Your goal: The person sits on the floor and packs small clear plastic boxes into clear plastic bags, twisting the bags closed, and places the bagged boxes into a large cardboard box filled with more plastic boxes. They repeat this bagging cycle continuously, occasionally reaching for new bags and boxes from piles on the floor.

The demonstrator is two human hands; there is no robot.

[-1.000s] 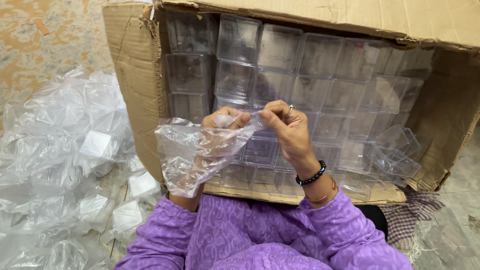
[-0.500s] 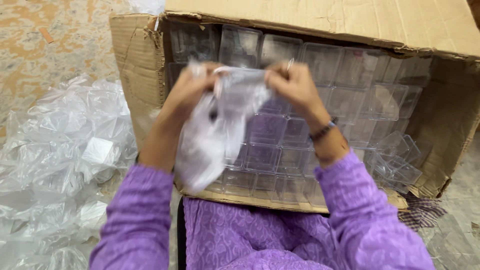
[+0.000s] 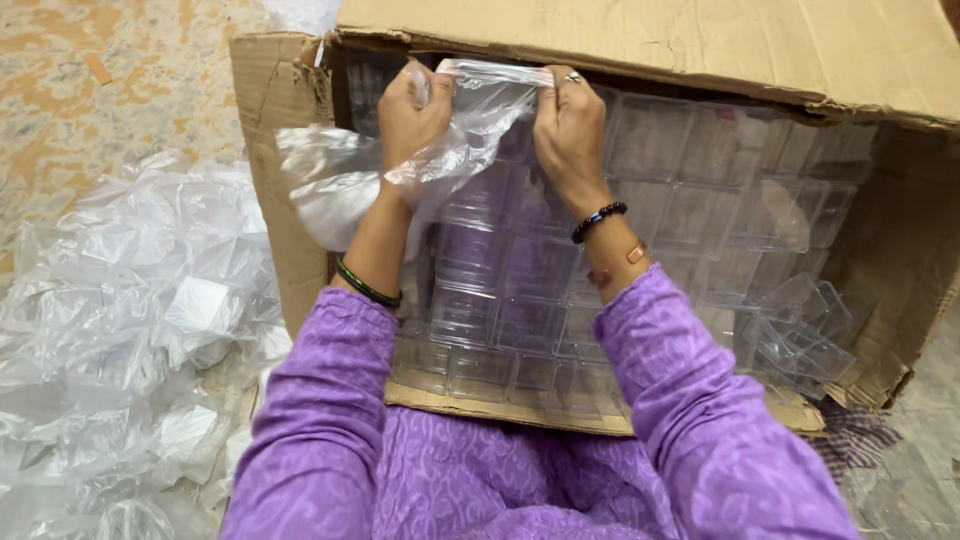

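Both hands (image 3: pixel 490 125) on plastic bag (image 3: pixel 400 170)

Cardboard box (image 3: pixel 650 40): on its side, torn flaps | clear plastic containers (image 3: pixel 700 210): stacked inside box | loose plastic bags (image 3: pixel 150 330): heaped left on floor (image 3: pixel 110 110)

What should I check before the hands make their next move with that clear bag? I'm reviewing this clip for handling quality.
1. Left hand grips the clear plastic bag: ok, fingers closed on its top edge.
2. Right hand grips the same edge: ok.
3. Bag mouth open: cannot tell, the film is bunched between the hands.
4. Bag contents: cannot tell, the film is crumpled and glossy.
5. Clear plastic boxes stacked in order in the cardboard carton: mostly ok, a few at the right lie tilted.
6. Pile of bagged pieces on the floor, clear of both arms: ok.
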